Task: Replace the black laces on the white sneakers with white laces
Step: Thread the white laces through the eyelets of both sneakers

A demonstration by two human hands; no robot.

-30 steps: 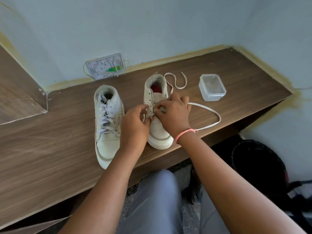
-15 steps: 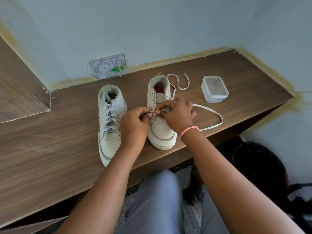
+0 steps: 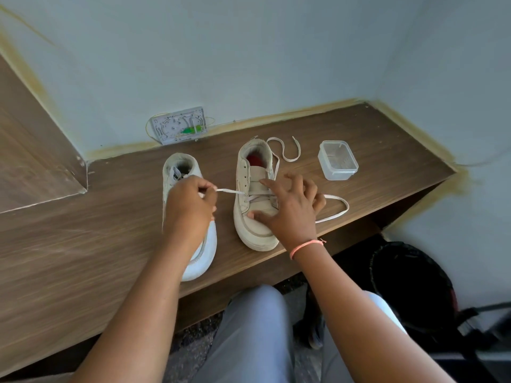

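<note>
The left forearm is covering most of the left white high-top sneaker (image 3: 203,252), so only its collar and toe are showing, and its lacing is hidden. A dark bag (image 3: 412,283) on the floor to the right is blurry and partly cut off.

Everything is sitting on a brown wood-grain shelf (image 3: 83,244) tucked into a corner of pale blue-grey walls, with a small wired board (image 3: 179,125) leaning at the back and a clear lidded plastic tub (image 3: 338,160) near the right sneaker (image 3: 255,194).

Compared with a moment ago, the left hand (image 3: 189,208) has moved out over the left shoe, now pinching the white flat lace (image 3: 229,191) and drawing it taut from an eyelet. The right hand (image 3: 290,208) is resting on the right sneaker, fingers spread and loose, no longer pinching. The lace's other end is looping over the shelf on the right.
</note>
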